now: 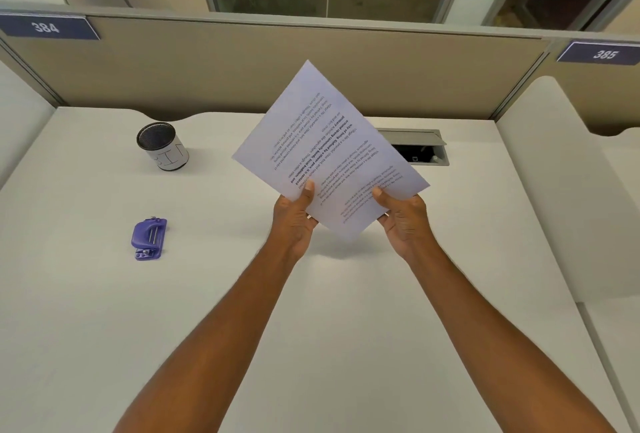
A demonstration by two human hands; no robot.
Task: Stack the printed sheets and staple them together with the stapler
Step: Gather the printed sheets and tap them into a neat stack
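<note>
Two grips — left hand, right hand pinch printed sheets, maybe several | long axis far-left to near-right

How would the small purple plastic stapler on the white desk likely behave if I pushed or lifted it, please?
The purple stapler lies flat on the smooth white desk, so it would probably slide, not roll or tip. Small, with a plastic shell and metal parts, it looks rigid and fairly light. Its hinged top might swing open when lifted.
</note>
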